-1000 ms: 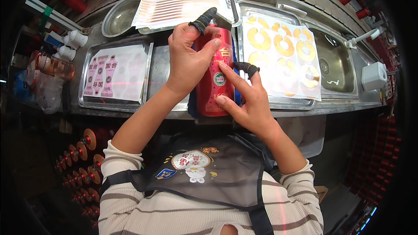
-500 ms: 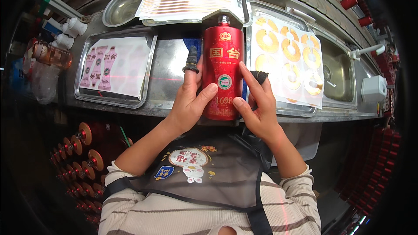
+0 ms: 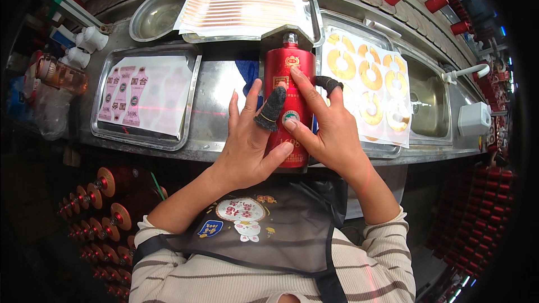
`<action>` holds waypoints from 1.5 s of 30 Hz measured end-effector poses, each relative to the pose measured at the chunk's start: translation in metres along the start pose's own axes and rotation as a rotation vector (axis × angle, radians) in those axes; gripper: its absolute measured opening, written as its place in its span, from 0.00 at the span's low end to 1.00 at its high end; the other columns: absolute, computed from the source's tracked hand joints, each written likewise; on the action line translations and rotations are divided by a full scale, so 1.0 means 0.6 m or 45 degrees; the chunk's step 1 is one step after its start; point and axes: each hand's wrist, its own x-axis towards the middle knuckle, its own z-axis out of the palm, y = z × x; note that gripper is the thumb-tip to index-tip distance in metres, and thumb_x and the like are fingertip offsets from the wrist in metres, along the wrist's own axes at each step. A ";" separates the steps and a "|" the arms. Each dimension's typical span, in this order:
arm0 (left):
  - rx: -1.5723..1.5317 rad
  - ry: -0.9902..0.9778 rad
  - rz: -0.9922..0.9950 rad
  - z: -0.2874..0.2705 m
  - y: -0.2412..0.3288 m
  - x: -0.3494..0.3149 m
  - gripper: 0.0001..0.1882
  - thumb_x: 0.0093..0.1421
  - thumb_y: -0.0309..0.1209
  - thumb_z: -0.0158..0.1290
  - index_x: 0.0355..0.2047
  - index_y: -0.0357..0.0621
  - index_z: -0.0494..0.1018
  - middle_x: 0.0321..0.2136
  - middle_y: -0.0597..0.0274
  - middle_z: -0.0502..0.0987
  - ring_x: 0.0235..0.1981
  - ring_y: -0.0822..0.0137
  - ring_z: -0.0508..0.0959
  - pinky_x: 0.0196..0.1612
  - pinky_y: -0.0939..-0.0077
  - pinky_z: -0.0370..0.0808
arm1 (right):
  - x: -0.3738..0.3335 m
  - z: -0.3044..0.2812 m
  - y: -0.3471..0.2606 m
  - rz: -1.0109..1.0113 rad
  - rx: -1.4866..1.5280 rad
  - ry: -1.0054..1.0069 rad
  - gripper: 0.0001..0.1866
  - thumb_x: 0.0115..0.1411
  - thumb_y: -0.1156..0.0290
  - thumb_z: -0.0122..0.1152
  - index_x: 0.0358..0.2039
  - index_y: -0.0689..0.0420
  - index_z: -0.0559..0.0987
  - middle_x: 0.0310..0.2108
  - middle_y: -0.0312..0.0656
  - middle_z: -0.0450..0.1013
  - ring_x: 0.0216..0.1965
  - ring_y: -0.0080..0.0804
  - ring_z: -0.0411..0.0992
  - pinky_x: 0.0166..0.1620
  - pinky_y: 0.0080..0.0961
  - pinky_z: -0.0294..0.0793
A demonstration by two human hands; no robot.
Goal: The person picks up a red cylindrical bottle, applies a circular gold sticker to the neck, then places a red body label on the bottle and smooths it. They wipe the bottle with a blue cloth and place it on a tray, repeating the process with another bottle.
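Left hand (image 3: pixel 247 140) and right hand (image 3: pixel 328 129), fingers spread, loosely cupping red cylindrical glass bottle (image 3: pixel 289 98) lying on steel counter (image 3: pixel 216 92); not clenched.

bottling workshop: steel label trays (image 3: pixel 193 87), racks of red bottles (image 3: pixel 98 207)
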 end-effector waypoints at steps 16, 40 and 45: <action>0.017 -0.066 0.014 0.006 0.014 -0.017 0.31 0.66 0.45 0.49 0.67 0.51 0.61 0.75 0.56 0.45 0.76 0.43 0.36 0.66 0.23 0.29 | -0.006 0.009 0.006 -0.137 0.024 0.030 0.41 0.55 0.54 0.68 0.70 0.35 0.65 0.52 0.62 0.66 0.40 0.58 0.76 0.45 0.41 0.77; 0.009 0.033 0.049 0.006 0.010 0.005 0.37 0.66 0.42 0.50 0.72 0.50 0.52 0.74 0.55 0.50 0.75 0.43 0.38 0.67 0.27 0.29 | 0.022 -0.021 -0.005 -0.123 -0.115 0.050 0.37 0.60 0.50 0.65 0.69 0.28 0.65 0.34 0.56 0.66 0.29 0.54 0.74 0.36 0.39 0.76; 0.052 0.047 0.024 0.013 0.007 0.001 0.38 0.66 0.43 0.51 0.73 0.52 0.50 0.74 0.56 0.50 0.75 0.43 0.40 0.67 0.26 0.29 | 0.038 -0.017 0.004 -0.133 -0.111 0.020 0.39 0.58 0.47 0.65 0.70 0.28 0.64 0.35 0.57 0.66 0.29 0.54 0.74 0.36 0.39 0.76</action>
